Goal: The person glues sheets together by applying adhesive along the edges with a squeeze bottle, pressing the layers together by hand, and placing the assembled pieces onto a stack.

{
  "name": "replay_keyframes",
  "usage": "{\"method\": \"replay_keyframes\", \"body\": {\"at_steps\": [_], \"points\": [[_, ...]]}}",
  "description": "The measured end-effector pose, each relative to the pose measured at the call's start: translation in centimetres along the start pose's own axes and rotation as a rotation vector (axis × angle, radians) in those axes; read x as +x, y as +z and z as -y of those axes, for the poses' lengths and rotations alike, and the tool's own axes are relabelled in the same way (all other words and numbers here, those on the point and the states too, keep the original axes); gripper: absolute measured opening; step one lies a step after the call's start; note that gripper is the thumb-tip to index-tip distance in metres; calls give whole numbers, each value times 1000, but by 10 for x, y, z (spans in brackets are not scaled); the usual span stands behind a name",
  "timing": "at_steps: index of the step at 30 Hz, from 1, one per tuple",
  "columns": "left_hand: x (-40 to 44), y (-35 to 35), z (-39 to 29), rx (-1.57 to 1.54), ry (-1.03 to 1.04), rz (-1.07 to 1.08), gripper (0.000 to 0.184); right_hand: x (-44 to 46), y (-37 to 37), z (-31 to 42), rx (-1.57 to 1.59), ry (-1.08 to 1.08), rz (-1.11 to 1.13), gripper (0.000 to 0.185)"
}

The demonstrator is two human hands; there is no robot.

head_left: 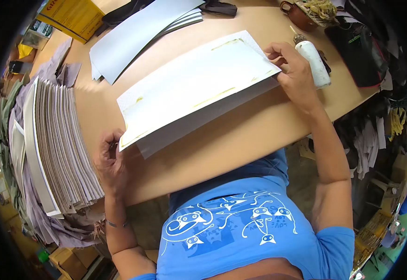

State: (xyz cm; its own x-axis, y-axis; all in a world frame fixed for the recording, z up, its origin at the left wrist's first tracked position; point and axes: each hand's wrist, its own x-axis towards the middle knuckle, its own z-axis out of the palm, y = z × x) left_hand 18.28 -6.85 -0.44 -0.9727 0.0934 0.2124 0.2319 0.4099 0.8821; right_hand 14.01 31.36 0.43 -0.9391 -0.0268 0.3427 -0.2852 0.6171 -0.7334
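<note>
A long white card sheet (189, 84) with yellowish glue-like streaks near its edges spans the space between my hands, tilted above the table. My left hand (110, 156) pinches its lower left corner. At the right end, my right hand (296, 74) grips the sheet's edge between thumb and fingers. Below the front edge shows a greyish, thin sheet (166, 140); whether it is joined to the card I cannot tell. A white squeeze bottle (314, 65) with a brown, crusted tip lies just right of my right hand.
Pale blue-white sheets (138, 35) lie fanned at the back of the table (154, 179). A tall row of stacked boards (63, 149) stands at the left, beside a yellow tin (70, 18). A brown pot (303, 16) holding yellowish fibres and a black pouch (357, 56) occupy the right.
</note>
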Motion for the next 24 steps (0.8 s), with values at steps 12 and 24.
{"method": "replay_keyframes", "body": {"at_steps": [12,24], "points": [[12,-10,-8,49,179,-44,11,19,4,-7,283,-117,-92,20],[43,-21,-52,61,68,-143,5,45,-38,27,499,-152,-49,24]]}}
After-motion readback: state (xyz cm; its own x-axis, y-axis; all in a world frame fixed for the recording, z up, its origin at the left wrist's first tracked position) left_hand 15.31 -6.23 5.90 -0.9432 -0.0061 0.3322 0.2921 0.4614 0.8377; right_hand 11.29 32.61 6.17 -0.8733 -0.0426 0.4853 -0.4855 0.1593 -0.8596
